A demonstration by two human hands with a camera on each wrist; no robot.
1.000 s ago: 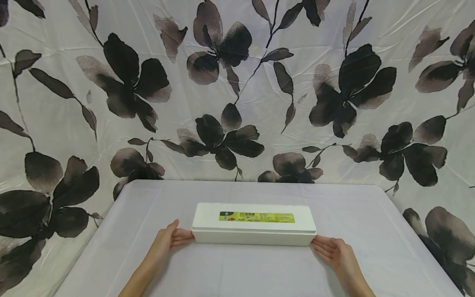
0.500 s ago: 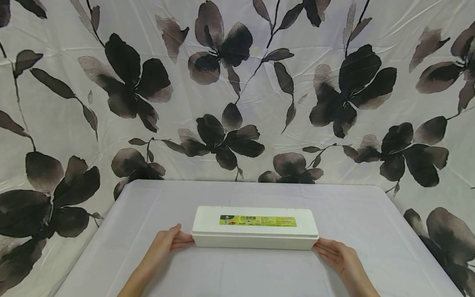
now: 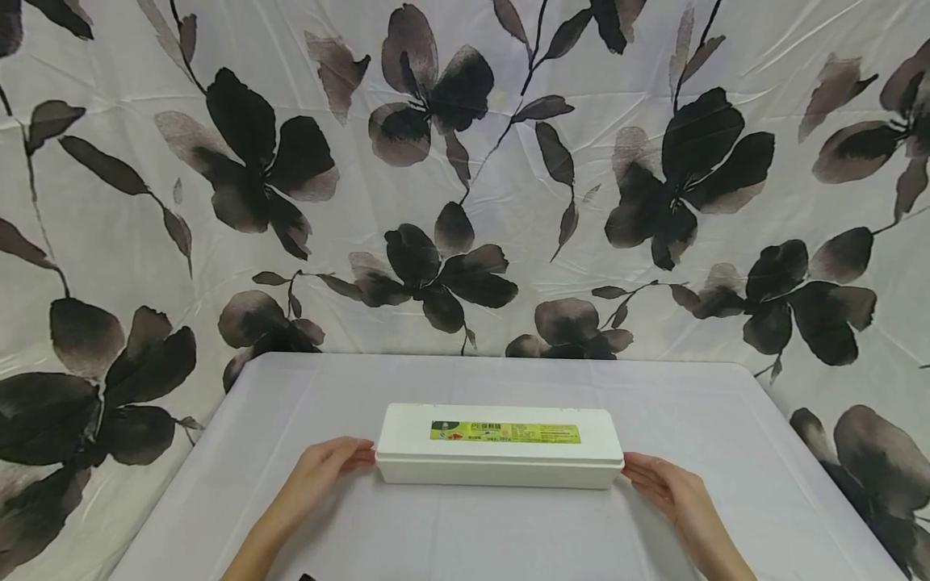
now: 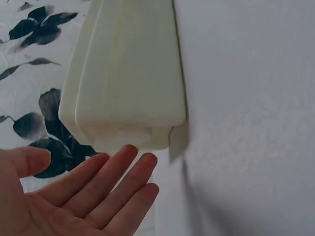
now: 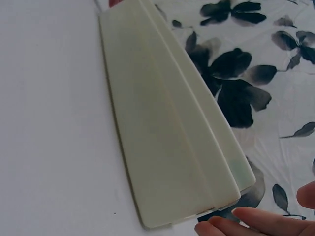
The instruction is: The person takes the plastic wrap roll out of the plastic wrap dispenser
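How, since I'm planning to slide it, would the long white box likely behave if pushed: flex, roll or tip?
The long white box probably won't roll or tip easily: it sits low and flat on the white surface. Its straight edges suggest a fairly stiff shell. Its smooth-looking sides may feel slippery.

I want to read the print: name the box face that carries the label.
The top face of the white box: the yellow-green label sits there; the long front side has none.
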